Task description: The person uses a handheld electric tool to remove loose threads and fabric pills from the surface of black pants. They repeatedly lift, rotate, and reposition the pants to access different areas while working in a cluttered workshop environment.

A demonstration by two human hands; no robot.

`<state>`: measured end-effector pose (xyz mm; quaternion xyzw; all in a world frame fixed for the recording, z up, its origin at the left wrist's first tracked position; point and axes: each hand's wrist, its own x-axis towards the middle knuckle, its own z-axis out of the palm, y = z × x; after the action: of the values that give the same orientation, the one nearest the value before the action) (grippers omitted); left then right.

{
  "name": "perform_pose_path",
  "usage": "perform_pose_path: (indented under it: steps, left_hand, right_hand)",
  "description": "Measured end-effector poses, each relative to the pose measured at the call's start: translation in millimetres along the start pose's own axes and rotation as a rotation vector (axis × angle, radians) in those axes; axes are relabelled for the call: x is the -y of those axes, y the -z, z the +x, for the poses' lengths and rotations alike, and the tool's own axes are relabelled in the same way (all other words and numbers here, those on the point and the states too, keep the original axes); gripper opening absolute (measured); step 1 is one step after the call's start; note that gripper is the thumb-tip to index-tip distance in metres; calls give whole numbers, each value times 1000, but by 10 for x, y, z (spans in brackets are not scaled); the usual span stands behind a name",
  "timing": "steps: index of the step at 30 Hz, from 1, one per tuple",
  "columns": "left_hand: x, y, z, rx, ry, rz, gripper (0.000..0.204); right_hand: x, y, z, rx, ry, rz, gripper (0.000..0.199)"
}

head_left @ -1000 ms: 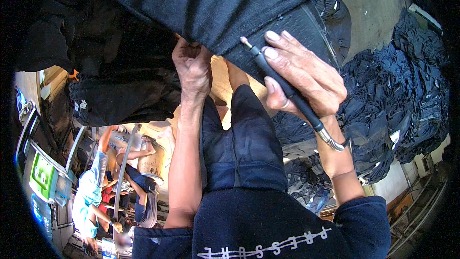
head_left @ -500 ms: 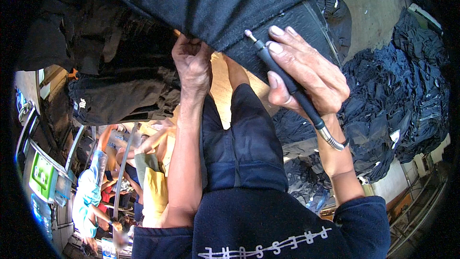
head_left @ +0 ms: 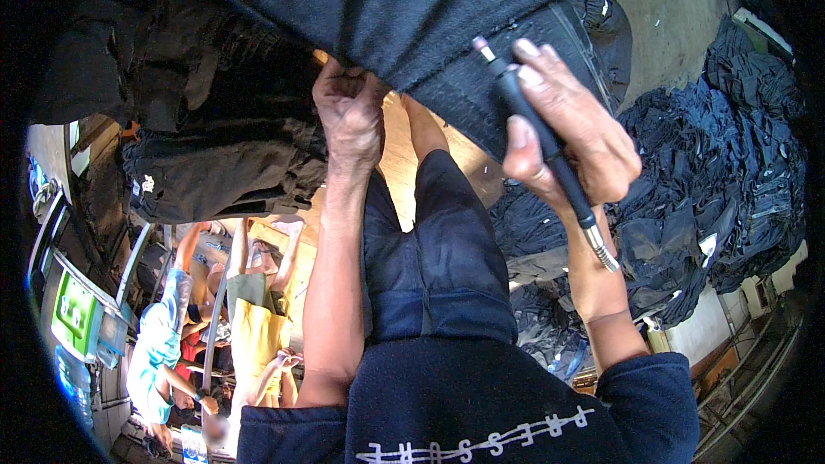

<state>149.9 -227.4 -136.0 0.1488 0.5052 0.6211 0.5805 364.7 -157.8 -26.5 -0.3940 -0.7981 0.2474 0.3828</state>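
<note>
A dark denim garment point(head_left: 361, 0) is spread taut at the top of the head view, with a line of frayed scuffs near its right edge. My left hand point(head_left: 352, 125) pinches its lower edge, fingertips partly hidden under the cloth. In my right hand point(head_left: 589, 142) is a black rotary grinder handpiece point(head_left: 520, 99), held like a pen. Its small pale pinkish bit points up and left, over the cloth; whether it touches cannot be told. The metal end of its flexible shaft shows below my palm.
Dark garments point(head_left: 223, 174) hang in a stack on the left. A large heap of dark garments point(head_left: 713, 180) lies on the right, and a rolled one point(head_left: 606, 26) sits beyond the cloth. Several people are at the lower left, near metal rails and a green-fronted box point(head_left: 76, 311).
My right hand has shifted right, and the handpiece's bit has moved right and up along the cloth. My left hand stays nearly in place. A person in yellow at the lower left has changed posture.
</note>
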Motion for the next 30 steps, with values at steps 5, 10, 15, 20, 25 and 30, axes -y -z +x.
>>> perform_pose_path:
  steps: [5, 10, 15, 20, 25, 30]
  left_hand:
    - [30, -21, 1, -37, 12, -43, 26]
    - [-11, 14, 10, -4, 25, -6, 27]
    - [8, -6, 7, -18, 1, -44, 26]
    - [39, -27, -6, -30, -1, -48, 23]
    - [-282, 134, -172, 112, 50, 133, 49]
    - [-1126, 250, -292, -27, -14, 305, 60]
  right_hand:
    - [48, 6, 52, 102, 24, 44, 28]
    - [72, -11, 56, 29, -11, -9, 28]
    - [-7, -33, -9, -58, -27, -41, 29]
    - [53, -22, 67, -122, -76, -115, 38]
    - [89, 110, 52, -492, -536, 14, 42]
    - [90, 142, 212, -556, -612, 402, 25]
